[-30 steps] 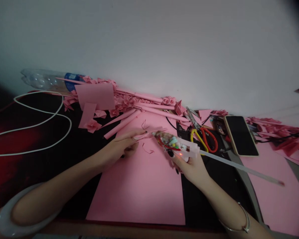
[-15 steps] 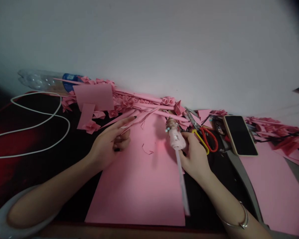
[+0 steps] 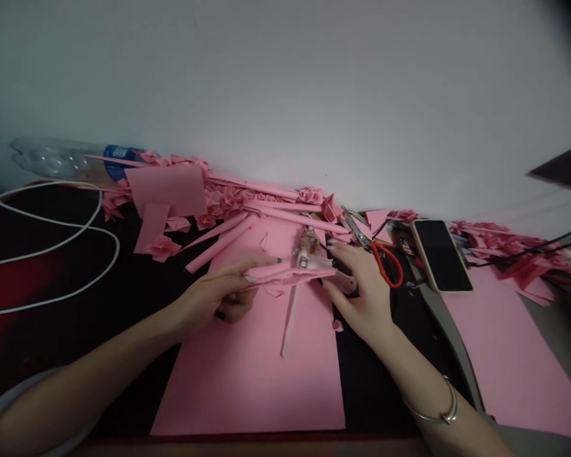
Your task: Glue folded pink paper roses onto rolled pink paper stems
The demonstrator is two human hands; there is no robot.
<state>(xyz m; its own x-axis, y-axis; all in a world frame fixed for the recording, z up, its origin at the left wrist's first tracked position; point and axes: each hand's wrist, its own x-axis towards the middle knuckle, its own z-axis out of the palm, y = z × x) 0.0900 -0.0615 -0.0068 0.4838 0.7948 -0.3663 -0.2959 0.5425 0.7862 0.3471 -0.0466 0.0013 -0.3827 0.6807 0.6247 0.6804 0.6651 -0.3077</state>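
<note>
My left hand pinches a folded pink paper strip between its thumb and fingers. The strip's far end reaches my right hand, whose fingers are spread and hold nothing I can make out. A hot glue gun with a decorated grip lies on the large pink sheet, partly behind the strip. Its translucent glue stick points toward me. A pale pink piece sits under my right fingers, too hidden to name.
Red-handled scissors and pliers lie right of my right hand, with a phone beyond them. Paper roses and rolled pink tubes line the wall. A white cable loops on the dark tabletop at left.
My right hand has let go of the glue gun, which now lies on the pink sheet. My left hand has moved right with the pink strip. The view has shifted slightly.
</note>
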